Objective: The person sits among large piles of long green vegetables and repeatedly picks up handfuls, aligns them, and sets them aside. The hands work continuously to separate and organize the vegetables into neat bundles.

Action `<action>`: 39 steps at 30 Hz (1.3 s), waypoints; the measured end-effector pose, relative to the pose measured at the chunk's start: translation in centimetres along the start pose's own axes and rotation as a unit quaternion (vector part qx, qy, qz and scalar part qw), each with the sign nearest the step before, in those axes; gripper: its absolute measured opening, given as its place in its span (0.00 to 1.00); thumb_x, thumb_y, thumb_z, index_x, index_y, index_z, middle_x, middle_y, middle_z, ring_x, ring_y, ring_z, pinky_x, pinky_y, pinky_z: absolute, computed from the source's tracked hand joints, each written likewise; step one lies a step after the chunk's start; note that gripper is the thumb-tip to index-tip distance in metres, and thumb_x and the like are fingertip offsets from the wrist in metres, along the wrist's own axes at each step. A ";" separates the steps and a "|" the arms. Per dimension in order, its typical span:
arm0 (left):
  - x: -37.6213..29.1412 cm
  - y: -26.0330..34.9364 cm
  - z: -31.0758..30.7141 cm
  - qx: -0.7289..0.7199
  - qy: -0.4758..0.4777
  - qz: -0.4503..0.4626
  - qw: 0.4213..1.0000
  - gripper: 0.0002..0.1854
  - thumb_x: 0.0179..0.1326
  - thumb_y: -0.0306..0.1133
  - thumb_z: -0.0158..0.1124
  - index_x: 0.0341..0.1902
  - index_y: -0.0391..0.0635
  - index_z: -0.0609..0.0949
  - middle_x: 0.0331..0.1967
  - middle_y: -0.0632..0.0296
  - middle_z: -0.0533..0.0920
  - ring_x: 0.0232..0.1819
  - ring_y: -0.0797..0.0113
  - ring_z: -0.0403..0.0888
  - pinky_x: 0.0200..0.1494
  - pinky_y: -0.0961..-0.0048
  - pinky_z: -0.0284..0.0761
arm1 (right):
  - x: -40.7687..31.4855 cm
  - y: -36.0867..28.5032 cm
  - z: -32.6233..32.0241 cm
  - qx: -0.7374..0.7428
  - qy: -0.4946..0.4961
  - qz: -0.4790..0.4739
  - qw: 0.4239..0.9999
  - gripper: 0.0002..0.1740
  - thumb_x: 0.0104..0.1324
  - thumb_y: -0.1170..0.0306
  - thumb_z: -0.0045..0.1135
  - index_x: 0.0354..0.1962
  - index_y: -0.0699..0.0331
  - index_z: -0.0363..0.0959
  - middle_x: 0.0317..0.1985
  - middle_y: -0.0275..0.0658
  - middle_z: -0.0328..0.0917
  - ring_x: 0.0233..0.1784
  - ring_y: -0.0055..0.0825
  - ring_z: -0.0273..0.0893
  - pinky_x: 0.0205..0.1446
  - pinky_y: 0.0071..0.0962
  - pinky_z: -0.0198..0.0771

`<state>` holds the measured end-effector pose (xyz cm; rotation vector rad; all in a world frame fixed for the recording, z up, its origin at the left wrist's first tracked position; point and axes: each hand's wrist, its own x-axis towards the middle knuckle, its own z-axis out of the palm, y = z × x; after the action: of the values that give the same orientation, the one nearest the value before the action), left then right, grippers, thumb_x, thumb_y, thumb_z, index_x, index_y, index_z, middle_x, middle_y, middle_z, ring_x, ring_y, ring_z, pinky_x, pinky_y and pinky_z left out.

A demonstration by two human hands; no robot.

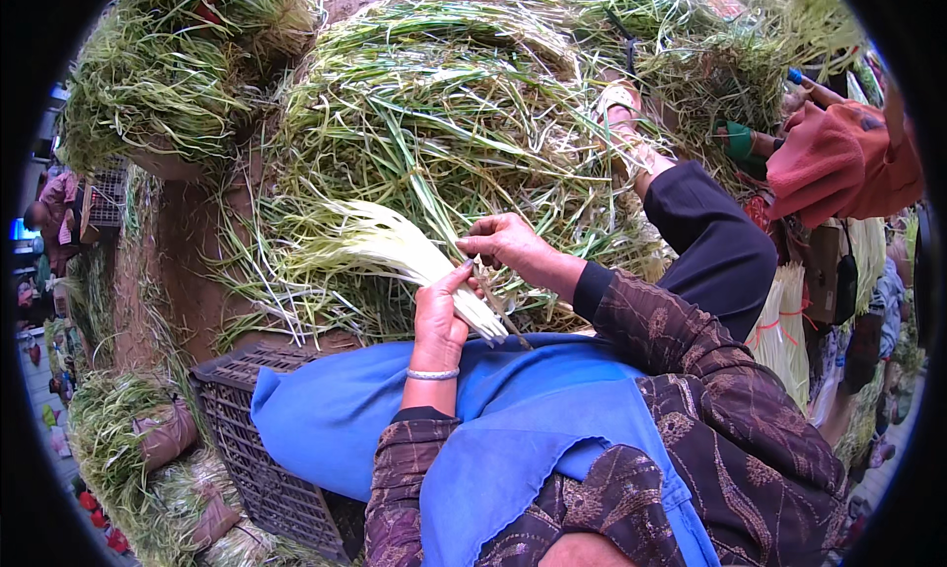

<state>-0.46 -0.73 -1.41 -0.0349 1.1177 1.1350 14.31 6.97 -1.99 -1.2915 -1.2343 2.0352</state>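
Note:
My left hand (442, 312) is closed around a bunch of blanched, chive-like leaf stalks (403, 245). Their yellow-white leaves fan out to the upper left, and the cut-looking white ends point toward my lap. Beside it, my right hand (510, 245) pinches a longer green-leaved stalk (429, 197) between thumb and fingertips. A brownish, withered lower part of that stalk hangs down close to the white ends. Both hands are above the blue apron (355, 412) on my lap, at the near side of a large heap of loose green stalks (414, 101).
A dark plastic crate (251, 449) stands beneath the apron at left. Another pile of greens (163, 86) rises at upper left. At right, a person in a red garment (843, 156) is near tied bundles of pale stalks (780, 330). My sandaled foot (620, 101) rests beside the heap.

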 end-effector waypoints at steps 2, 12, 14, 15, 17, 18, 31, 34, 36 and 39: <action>-0.1 0.1 -0.1 -0.033 -0.015 -0.009 0.999 0.07 0.59 0.23 0.63 0.41 0.39 0.78 0.26 0.61 0.78 0.25 0.69 0.77 0.28 0.72 0.77 | -0.1 0.0 -0.2 0.024 0.010 -0.007 1.000 0.15 0.61 0.61 0.64 0.36 0.66 0.79 0.27 0.32 0.77 0.26 0.16 0.69 0.28 0.19 0.65; -0.1 -0.3 -0.6 -0.061 -0.028 -0.019 0.998 0.08 0.59 0.25 0.64 0.41 0.43 0.77 0.28 0.63 0.78 0.26 0.71 0.77 0.28 0.71 0.77 | -0.6 -1.6 0.4 0.057 -0.010 0.029 0.998 0.10 0.61 0.65 0.64 0.34 0.63 0.78 0.26 0.27 0.75 0.23 0.13 0.67 0.24 0.17 0.62; -0.2 -0.2 -0.7 -0.076 -0.030 -0.026 0.996 0.08 0.60 0.25 0.64 0.41 0.43 0.77 0.27 0.64 0.78 0.26 0.71 0.77 0.28 0.71 0.76 | -0.7 -1.7 0.5 0.107 -0.014 0.034 0.994 0.07 0.61 0.67 0.64 0.30 0.59 0.75 0.23 0.25 0.73 0.21 0.12 0.66 0.22 0.15 0.59; -0.3 -0.1 -0.7 -0.083 -0.026 -0.030 0.996 0.08 0.60 0.25 0.64 0.42 0.44 0.77 0.27 0.64 0.78 0.26 0.71 0.77 0.28 0.72 0.76 | -0.9 -1.7 0.4 0.124 -0.008 0.050 0.991 0.06 0.61 0.68 0.64 0.30 0.59 0.75 0.22 0.25 0.73 0.21 0.12 0.66 0.23 0.15 0.60; -0.3 0.0 -0.6 -0.101 -0.033 -0.038 0.994 0.06 0.60 0.25 0.64 0.40 0.42 0.77 0.26 0.64 0.79 0.26 0.71 0.77 0.29 0.72 0.77 | -1.7 -1.6 -0.1 0.149 0.007 0.090 0.985 0.06 0.61 0.69 0.63 0.30 0.59 0.74 0.22 0.25 0.72 0.20 0.12 0.67 0.23 0.14 0.60; -0.3 0.1 -0.6 -0.108 -0.026 -0.044 0.993 0.05 0.60 0.25 0.64 0.39 0.42 0.78 0.26 0.64 0.79 0.27 0.71 0.77 0.30 0.72 0.77 | -2.2 -1.5 -0.5 0.167 -0.008 0.093 0.982 0.07 0.61 0.70 0.62 0.29 0.60 0.72 0.21 0.25 0.71 0.20 0.11 0.68 0.23 0.14 0.62; -0.2 3.5 -0.8 -0.153 -0.074 0.033 0.985 0.05 0.59 0.24 0.66 0.35 0.40 0.78 0.23 0.64 0.78 0.25 0.70 0.77 0.32 0.72 0.76 | -12.2 -3.1 -13.1 -0.760 -0.069 0.133 0.632 0.11 0.51 0.65 0.59 0.25 0.65 0.77 0.26 0.48 0.79 0.35 0.46 0.81 0.37 0.42 0.75; -0.1 2.0 -0.2 -0.080 -0.046 0.045 0.995 0.06 0.58 0.23 0.67 0.35 0.39 0.78 0.23 0.62 0.78 0.25 0.70 0.77 0.30 0.71 0.77 | -8.6 -3.2 -10.0 -0.559 0.040 -0.080 0.825 0.16 0.61 0.59 0.57 0.39 0.62 0.77 0.32 0.49 0.79 0.36 0.44 0.79 0.42 0.41 0.74; -0.2 1.3 0.1 -0.023 -0.014 0.053 0.998 0.08 0.59 0.23 0.65 0.41 0.39 0.78 0.27 0.63 0.79 0.26 0.71 0.77 0.29 0.72 0.77 | -5.1 -3.0 -6.1 -0.384 0.012 -0.085 0.919 0.21 0.64 0.55 0.56 0.40 0.67 0.78 0.34 0.47 0.80 0.38 0.37 0.79 0.41 0.36 0.74; -0.5 1.1 0.3 0.003 0.016 0.054 0.998 0.09 0.58 0.21 0.66 0.42 0.40 0.78 0.29 0.63 0.80 0.27 0.70 0.78 0.29 0.72 0.77 | -0.8 -2.1 -0.5 -0.172 -0.033 -0.081 0.981 0.25 0.64 0.56 0.58 0.40 0.74 0.78 0.34 0.46 0.82 0.35 0.27 0.77 0.39 0.30 0.73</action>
<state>-1.02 -0.36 -0.39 0.0125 1.1635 1.2305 14.91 7.74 0.10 -1.2275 -1.7223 1.8175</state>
